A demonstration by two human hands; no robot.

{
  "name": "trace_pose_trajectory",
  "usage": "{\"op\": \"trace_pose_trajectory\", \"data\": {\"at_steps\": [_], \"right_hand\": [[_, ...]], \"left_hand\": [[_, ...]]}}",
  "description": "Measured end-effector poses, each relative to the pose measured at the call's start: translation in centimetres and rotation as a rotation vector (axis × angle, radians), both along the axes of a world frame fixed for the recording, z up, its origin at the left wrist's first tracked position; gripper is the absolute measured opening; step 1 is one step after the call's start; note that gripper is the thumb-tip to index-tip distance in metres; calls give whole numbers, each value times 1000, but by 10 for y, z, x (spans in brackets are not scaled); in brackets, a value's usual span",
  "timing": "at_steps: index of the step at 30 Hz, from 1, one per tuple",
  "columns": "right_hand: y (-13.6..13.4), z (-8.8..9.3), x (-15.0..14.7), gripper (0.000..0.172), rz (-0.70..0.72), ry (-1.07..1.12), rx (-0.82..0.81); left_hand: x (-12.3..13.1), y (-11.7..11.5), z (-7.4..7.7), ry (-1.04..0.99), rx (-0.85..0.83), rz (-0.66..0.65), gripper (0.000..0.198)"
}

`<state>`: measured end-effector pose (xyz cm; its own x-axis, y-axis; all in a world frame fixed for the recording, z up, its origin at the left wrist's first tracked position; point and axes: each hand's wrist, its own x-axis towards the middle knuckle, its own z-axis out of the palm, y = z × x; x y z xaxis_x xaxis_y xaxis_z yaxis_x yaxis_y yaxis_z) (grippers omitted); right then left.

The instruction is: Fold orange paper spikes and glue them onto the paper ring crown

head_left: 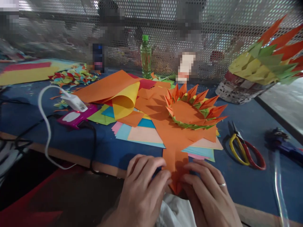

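Two hands pinch a folded orange paper piece at the bench's near edge

At far left, flat sheets of yellow and pink paper [26, 73] lie on the blue-topped bench [248, 190], beside a loose heap of small multicoloured paper scraps [73, 75]. Nearer, a white plastic plug adapter [74, 102] sits in a magenta power strip [79, 116], its white cable looping over the edge. Next, a large orange paper sheet [106, 88] rests above a curled yellow paper sheet [125, 105].

The left hand [146, 183] closes its fingertips on the left side of the folded orange paper piece [175, 164], whose pointed end faces the person; the right hand [205, 186] grips the opposite side. Holding both sides probably keeps the creases firm and the piece straight. How far the thumbs reach beneath cannot be told.

Just beyond, a spiky ring of orange and green folded paper [205, 113] lies on the paper pile, seemingly set flat so its points stay uncrushed. Further right rest yellow-and-red-handled scissors [240, 139], within likely easy reach of the right hand.
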<state>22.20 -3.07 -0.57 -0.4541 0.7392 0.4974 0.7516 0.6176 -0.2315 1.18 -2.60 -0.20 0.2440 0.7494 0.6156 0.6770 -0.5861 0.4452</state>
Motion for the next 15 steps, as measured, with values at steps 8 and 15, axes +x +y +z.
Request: {"op": "trace_pose_trajectory", "data": {"at_steps": [8, 15], "right_hand": [[-7, 9, -2, 8, -54, 35, -113], [-1, 12, -7, 6, -90, 14, -129]], "left_hand": [[-10, -9, -18, 76, 115, -192, 40], [-21, -14, -24, 166, 156, -205, 29]]}}
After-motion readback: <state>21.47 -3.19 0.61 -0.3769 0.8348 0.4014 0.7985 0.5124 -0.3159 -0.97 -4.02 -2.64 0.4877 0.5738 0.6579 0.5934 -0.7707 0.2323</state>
